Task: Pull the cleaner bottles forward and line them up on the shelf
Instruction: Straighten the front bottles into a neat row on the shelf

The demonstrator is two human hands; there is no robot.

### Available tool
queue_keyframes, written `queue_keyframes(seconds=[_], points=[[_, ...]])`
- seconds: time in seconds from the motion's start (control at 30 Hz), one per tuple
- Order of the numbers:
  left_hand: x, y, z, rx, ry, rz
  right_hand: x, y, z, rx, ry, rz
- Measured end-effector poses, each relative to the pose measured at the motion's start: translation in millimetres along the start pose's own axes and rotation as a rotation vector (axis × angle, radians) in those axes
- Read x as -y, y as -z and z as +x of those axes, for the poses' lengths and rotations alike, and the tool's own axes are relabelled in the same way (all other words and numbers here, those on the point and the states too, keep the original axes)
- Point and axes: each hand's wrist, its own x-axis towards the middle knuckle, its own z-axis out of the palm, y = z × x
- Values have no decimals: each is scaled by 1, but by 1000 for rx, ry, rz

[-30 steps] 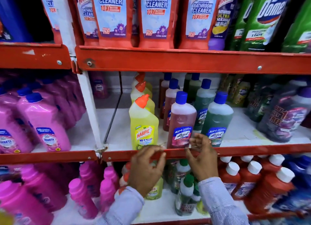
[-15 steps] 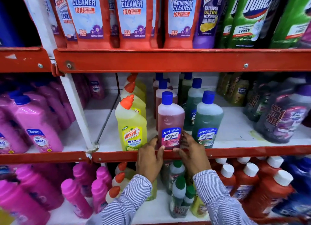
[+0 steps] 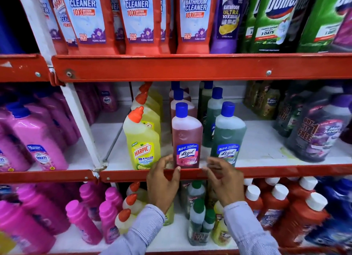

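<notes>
The pink bottle (image 3: pixel 187 138) stands right at the front edge of the middle shelf (image 3: pixel 266 170). It is the one in the middle. The yellow bottle (image 3: pixel 142 140) is just to its left, and the green bottle (image 3: pixel 227 138) is just to its right. More bottles wait in rows behind all three.

The pink bottle looks full, so it is likely a bit heavy. It is hard, smooth plastic, and it may slip in the fingers. It is tall and thin, so a push near the blue cap could tip it over. It is safer to hold it low, down by the label, with one hand on each side.

The left hand (image 3: pixel 162 186) is half open, with the fingers curled. Its thumb tip is at the bottom left corner of the pink bottle and seems to touch it. The right hand (image 3: pixel 223 180) is open and a bit blurry. It is just to the right of the pink bottle, in front of the green one, and I cannot tell if it touches either. Neither hand grips anything.
</notes>
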Motion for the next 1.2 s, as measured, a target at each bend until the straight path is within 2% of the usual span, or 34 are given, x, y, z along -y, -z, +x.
queue_keyframes(seconds=[0.07, 0.13, 0.2, 0.3, 0.4, 0.53, 0.9, 1.2], points=[[-10, -4, -15, -105, -78, -54, -8, 20, -6, -192, 20, 22], [-22, -15, -26, -75, -168, -83, -19, 38, -2, -285, 3, 0], [-34, -32, -30, 30, -211, -63, -32, 52, 8, -205, -62, -16], [-47, -59, -25, 176, -186, -17, -44, 63, 21, 62, -152, -34], [-50, -80, -18, 243, -151, 54, -50, 69, 26, 164, -138, -61], [-47, -93, -16, 204, -115, 130, -49, 73, 30, 206, -97, -77], [-49, -98, -17, 107, -153, 139, -54, 74, 33, 228, -102, -33], [-49, -96, -15, 158, -164, 136, -54, 72, 33, 211, -144, -47]])
